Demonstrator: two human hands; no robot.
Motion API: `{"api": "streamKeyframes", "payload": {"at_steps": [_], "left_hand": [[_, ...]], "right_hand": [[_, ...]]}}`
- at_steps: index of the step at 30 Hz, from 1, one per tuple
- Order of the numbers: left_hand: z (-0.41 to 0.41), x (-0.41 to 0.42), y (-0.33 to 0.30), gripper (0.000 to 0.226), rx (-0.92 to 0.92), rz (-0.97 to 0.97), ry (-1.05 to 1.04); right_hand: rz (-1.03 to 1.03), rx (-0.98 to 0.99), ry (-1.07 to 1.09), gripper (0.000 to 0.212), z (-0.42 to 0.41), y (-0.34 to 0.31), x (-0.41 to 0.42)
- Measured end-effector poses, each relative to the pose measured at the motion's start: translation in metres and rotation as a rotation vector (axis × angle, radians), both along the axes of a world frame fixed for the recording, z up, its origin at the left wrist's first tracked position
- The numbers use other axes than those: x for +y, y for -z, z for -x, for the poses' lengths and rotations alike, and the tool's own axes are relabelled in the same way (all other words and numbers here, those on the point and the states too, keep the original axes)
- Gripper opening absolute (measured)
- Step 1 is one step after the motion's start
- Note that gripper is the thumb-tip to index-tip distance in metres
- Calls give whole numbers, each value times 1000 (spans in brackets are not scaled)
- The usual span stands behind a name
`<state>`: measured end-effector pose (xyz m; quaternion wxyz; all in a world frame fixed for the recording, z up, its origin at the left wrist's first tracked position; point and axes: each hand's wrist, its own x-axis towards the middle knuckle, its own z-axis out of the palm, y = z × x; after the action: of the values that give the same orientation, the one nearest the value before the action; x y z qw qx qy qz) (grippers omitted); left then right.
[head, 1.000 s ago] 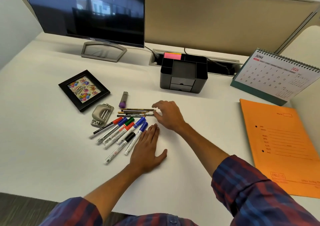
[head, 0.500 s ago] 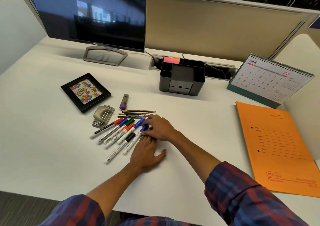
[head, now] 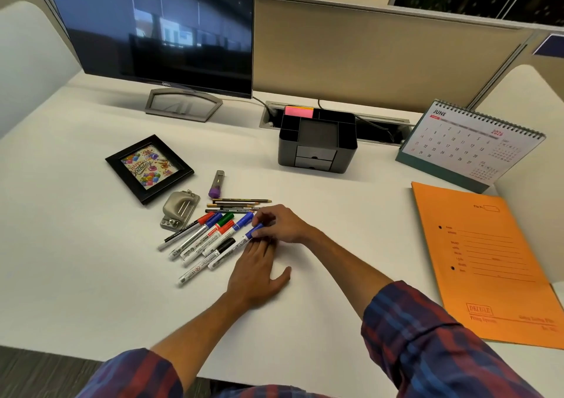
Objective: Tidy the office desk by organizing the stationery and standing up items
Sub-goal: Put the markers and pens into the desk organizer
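Desk (head: 91, 275): flat, matte white. Markers (head: 210, 239): slim cylinders w/ glossy coloured caps (red, blue, green, black), lying side by side at desk centre-left; long axes diagonal, caps toward upper right. Pencils (head: 238, 205): thin, long axes approx. horizontal, tips to the right, just behind the markers. Organizer (head: 317, 144): black plastic box w/ compartments and two drawers, upright behind the pens, well apart from them. Photo frame (head: 149, 169): black, square, lying flat. Right hand (head: 283, 223): fingers curled, pinching the blue cap of blue marker (head: 244, 239). Left hand (head: 256, 272): flat on desk, fingers straight, thumb spread, fingertips touching that marker's barrel.
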<state>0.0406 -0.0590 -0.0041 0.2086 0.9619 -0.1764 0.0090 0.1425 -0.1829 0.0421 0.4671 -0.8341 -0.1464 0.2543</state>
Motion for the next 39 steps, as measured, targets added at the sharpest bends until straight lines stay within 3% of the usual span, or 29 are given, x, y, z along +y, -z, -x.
{"api": "streamKeyframes", "payload": {"at_steps": [8, 18, 24, 32, 39], "left_hand": [[0, 0, 4, 86, 43, -13, 1], [0, 0, 3, 86, 51, -29, 2], [0, 0, 5, 85, 44, -42, -1], [0, -1, 3, 83, 39, -45, -14], [1, -1, 2, 83, 42, -32, -13]], "right_hand": [[-293, 90, 290, 27, -10, -28, -25], [-472, -196, 497, 24, -37, -86, -68], [-367, -493, 571, 22, -57, -121, -106], [-26, -963, 838, 19, -97, -140, -156], [261, -924, 836, 23, -107, -108, -162]]}}
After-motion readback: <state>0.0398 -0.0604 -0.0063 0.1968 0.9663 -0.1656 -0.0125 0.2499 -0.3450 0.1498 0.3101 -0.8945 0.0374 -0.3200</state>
